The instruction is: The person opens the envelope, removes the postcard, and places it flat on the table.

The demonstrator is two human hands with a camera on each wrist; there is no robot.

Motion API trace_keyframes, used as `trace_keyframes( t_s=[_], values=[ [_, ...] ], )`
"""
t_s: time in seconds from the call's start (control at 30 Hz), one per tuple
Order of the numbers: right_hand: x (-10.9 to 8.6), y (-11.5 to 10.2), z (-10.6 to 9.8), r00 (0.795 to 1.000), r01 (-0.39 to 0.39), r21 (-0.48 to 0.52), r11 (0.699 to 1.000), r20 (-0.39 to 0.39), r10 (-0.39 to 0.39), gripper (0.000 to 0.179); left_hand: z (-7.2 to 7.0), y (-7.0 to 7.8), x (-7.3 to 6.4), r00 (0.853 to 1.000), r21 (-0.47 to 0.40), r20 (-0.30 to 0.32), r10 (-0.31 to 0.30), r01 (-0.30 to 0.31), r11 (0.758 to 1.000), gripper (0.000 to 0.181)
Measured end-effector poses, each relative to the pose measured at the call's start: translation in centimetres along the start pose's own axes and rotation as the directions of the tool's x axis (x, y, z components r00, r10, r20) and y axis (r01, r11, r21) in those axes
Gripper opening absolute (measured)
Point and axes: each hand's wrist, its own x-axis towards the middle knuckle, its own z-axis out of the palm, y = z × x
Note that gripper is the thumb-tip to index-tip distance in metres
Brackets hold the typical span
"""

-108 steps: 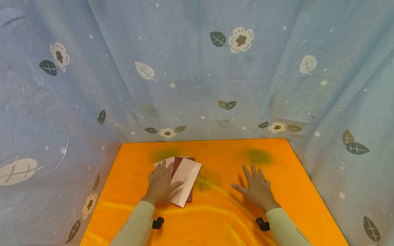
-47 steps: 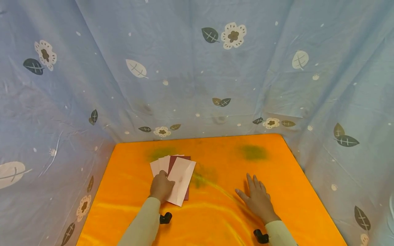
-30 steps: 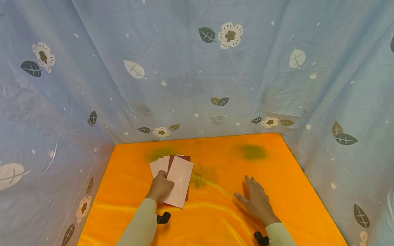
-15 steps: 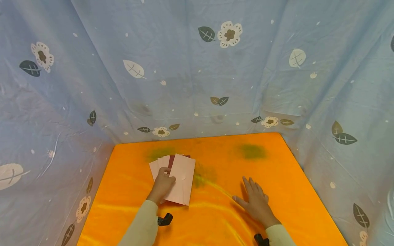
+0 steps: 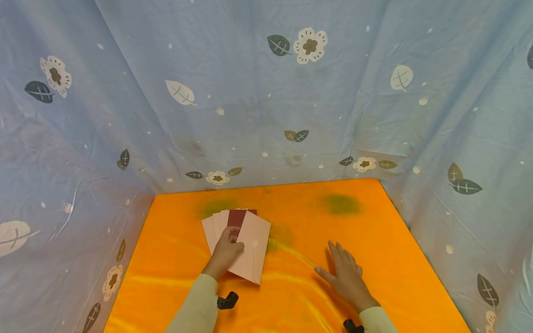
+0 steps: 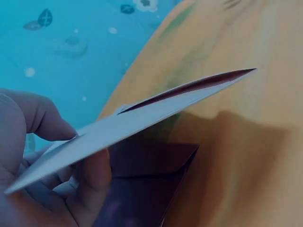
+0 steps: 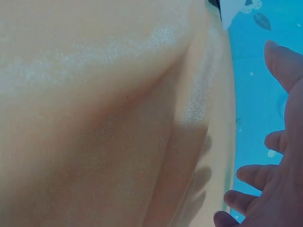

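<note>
My left hand [image 5: 225, 254] pinches a pale pink envelope [image 5: 257, 245] by its left edge, thumb on top and fingers underneath. In the left wrist view this envelope [image 6: 118, 128] is tilted and raised off the pile, a narrow slit along one edge showing dark red inside. Beneath it lies a dark red envelope [image 5: 238, 217], partly covered. Several more pale envelopes [image 5: 211, 226] fan out to the left under the hand. Well to the right, my right hand [image 5: 347, 277] holds nothing; its fingers are spread over the orange cloth.
An orange cloth [image 5: 291, 199] with dark greenish patches covers the table. Blue curtains [image 5: 250, 83] printed with leaves and flowers enclose the back and both sides. A black fitting [image 5: 227, 300] sits at the left wrist, another [image 5: 353, 326] at the right.
My left hand, earlier flat on the envelopes, has curled to pinch the top pale one. It has raised and shifted that envelope rightward, baring more dark red. The right hand has moved slightly nearer me.
</note>
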Motion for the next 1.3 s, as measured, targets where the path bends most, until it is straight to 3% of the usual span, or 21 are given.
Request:
trace_keyframes(
  t_s=[0.17, 0.57, 0.9, 1.3],
  values=[
    [-0.1, -0.1, 0.1, 1.0, 0.01, 0.013, 1.0, -0.016, -0.01, 0.103, 0.6, 0.4, -0.1, 1.0, -0.021, -0.004, 0.023, -0.023, 1.0, 0.053],
    [-0.6, -0.4, 0.2, 0.999, 0.007, 0.011, 1.0, -0.031, -0.006, 0.104, 1.7, 2.1, -1.1, 1.0, -0.077, 0.027, -0.002, 0.004, 0.997, 0.041],
    [-0.6, -0.2, 0.3, 0.999, 0.01, 0.012, 1.0, -0.044, -0.009, 0.102, 2.8, 2.7, -2.0, 0.989, -0.169, 0.142, 0.028, -0.004, 0.986, 0.039],
    [-0.7, 0.1, 0.3, 0.999, 0.001, 0.011, 1.0, -0.032, -0.001, 0.104, 5.8, 1.2, -3.3, 0.966, -0.277, 0.258, 0.031, 0.043, 0.96, 0.042]
  ],
)
